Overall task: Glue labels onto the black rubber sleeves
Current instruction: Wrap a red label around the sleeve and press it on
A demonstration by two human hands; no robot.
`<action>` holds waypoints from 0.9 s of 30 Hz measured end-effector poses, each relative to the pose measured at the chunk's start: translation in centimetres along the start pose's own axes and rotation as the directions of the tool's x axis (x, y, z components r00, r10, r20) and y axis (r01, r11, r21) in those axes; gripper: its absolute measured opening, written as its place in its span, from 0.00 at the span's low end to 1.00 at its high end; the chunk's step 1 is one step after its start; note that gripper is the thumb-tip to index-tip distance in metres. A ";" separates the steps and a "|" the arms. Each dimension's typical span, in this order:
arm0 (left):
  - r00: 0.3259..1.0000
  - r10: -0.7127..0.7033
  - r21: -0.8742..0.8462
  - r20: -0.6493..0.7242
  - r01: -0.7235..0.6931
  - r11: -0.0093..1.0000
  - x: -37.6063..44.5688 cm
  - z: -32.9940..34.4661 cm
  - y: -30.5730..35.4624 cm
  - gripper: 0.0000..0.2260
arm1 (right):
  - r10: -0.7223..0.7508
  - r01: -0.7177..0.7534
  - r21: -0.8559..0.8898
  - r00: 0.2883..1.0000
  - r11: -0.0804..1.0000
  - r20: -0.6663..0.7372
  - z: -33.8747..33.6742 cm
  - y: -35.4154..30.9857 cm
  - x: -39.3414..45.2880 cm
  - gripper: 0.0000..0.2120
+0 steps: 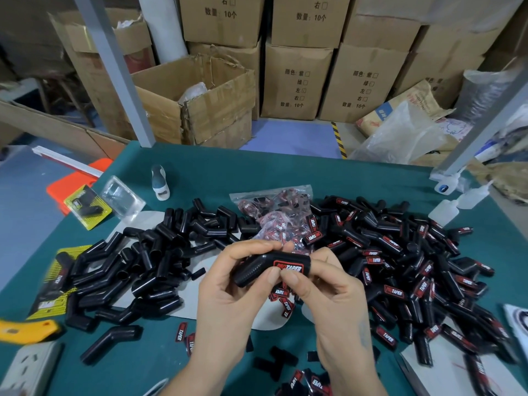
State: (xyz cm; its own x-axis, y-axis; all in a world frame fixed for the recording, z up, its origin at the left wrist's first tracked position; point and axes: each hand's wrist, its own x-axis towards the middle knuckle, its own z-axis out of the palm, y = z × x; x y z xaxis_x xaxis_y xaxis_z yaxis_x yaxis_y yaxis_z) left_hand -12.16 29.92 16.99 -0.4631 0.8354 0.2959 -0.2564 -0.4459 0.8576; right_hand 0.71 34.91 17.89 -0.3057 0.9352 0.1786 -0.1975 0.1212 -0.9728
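Left hand (pixel 228 284) and right hand (pixel 328 292) both grip one bent black rubber sleeve (pixel 268 265) above the green bench (pixel 205 172), thumbs pressing its red label (pixel 288 267), unlabelled pile (pixel 137 261) left, labelled pile (pixel 414 261) right.

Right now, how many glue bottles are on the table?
3. One dark-capped glue bottle stands back left; two clear squeeze bottles lie at the back right. More may be hidden.

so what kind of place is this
Probably a small workshop or packing room: stacked cardboard boxes behind a green worktable, heaps of black rubber sleeves, and both hands pressing a label on one.
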 end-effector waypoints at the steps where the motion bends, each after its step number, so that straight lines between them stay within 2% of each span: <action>1: 1.000 -0.004 -0.003 0.000 0.004 1.000 0.0 0.1 0.0 0.11 | -0.002 0.002 -0.013 1.000 1.000 -0.002 -0.1 0.0 0.0 0.16; 14: 0.994 -0.112 -0.071 -0.003 0.112 0.991 0.2 -0.1 0.2 0.10 | 0.007 0.001 -0.073 0.994 0.997 0.108 -1.1 -0.6 0.3 0.11; 17: 0.992 -0.125 -0.067 0.016 0.126 0.990 0.2 -0.2 0.3 0.10 | 0.001 0.009 -0.083 0.993 0.997 0.118 -1.4 -0.6 0.2 0.12; 19: 0.991 -0.123 -0.008 0.053 0.124 0.992 0.4 -0.5 0.4 0.11 | 0.008 0.002 -0.089 0.993 0.996 0.116 -1.5 -0.6 0.1 0.14; 23: 0.984 -0.129 0.231 0.123 0.098 0.968 0.7 -1.2 1.1 0.12 | -0.007 0.017 -0.088 0.994 0.996 0.111 -1.4 -0.8 0.1 0.13; 27: 0.985 -0.124 0.302 0.117 0.083 0.950 0.5 -1.1 1.4 0.13 | -0.026 0.033 -0.093 0.996 0.995 0.083 -1.0 -0.8 0.0 0.14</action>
State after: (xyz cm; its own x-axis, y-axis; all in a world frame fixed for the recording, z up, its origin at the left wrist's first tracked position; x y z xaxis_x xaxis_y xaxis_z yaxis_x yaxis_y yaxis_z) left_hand -13.67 29.38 17.86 -0.3258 0.9159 0.2345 -0.0259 -0.2566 0.9662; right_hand 1.80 35.17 18.56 -0.3767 0.9010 0.2150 -0.1202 0.1826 -0.9758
